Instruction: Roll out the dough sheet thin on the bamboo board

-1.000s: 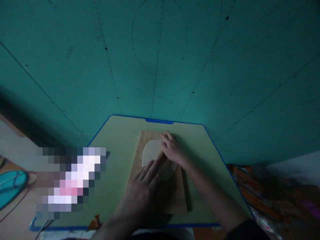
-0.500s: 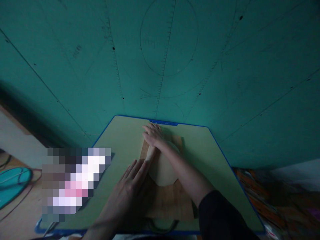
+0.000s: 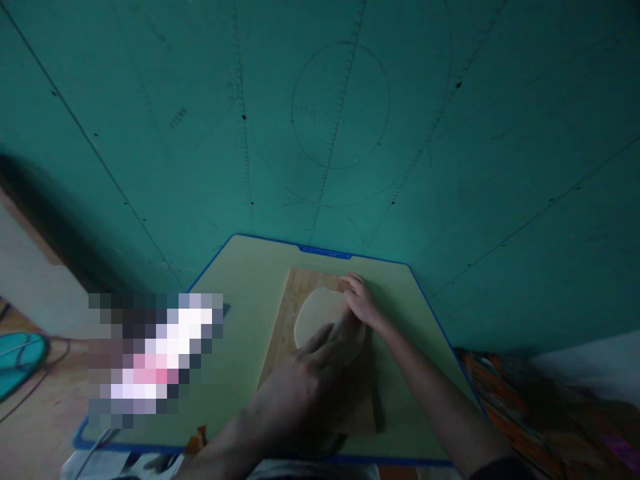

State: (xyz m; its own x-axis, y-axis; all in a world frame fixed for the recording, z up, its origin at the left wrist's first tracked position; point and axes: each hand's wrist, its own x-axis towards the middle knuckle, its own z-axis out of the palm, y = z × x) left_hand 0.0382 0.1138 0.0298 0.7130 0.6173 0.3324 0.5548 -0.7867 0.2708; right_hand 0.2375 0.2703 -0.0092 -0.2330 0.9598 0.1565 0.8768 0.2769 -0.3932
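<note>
A flat pale round of dough point(image 3: 320, 317) lies on a wooden board point(image 3: 287, 320) set on a pale green mat with a blue rim point(image 3: 240, 280). My right hand point(image 3: 361, 301) rests on the dough's far right edge, fingers together and curled over it. My left hand point(image 3: 305, 383) lies over the near part of the dough and board, fingers stretched toward the dough. A thin stick-like shape shows between the hands, too dim to name.
A large teal cutting mat point(image 3: 325, 120) with ruler lines and a circle spreads beyond the green mat. A blurred patch point(image 3: 155, 360) sits at the left. Colourful clutter point(image 3: 525, 393) lies at the right. A teal object point(image 3: 17, 363) rests on the floor at the left.
My right hand has drawn back from the board's far left edge to the dough's right side. My left hand has slid from beside the board onto the dough.
</note>
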